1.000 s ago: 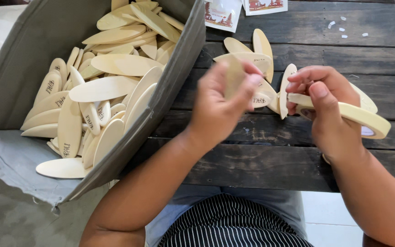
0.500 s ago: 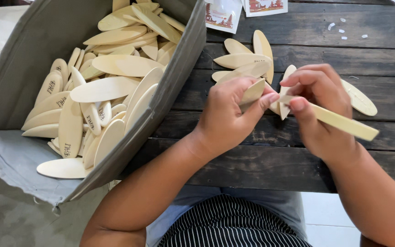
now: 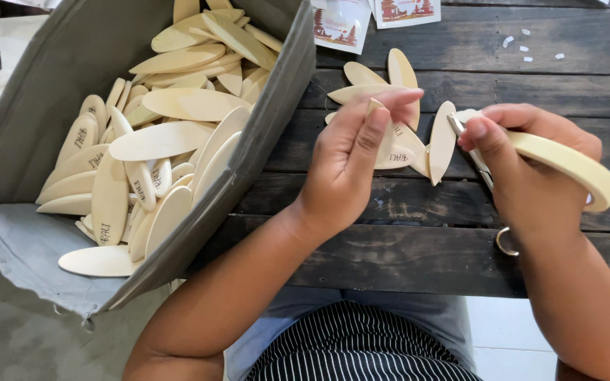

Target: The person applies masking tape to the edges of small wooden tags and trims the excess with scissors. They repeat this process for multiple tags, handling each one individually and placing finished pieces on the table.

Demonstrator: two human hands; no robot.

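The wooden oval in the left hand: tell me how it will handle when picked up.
The oval looks thin and flat, so probably light and stiff. Pinched between the left hand's fingers, it shows no bend. Its flat faces suggest it would slide, not roll, on the table.

Left hand (image 3: pixel 351 166) raised, fingers pinched; right hand (image 3: pixel 531 173) curled shut, thumb forward.
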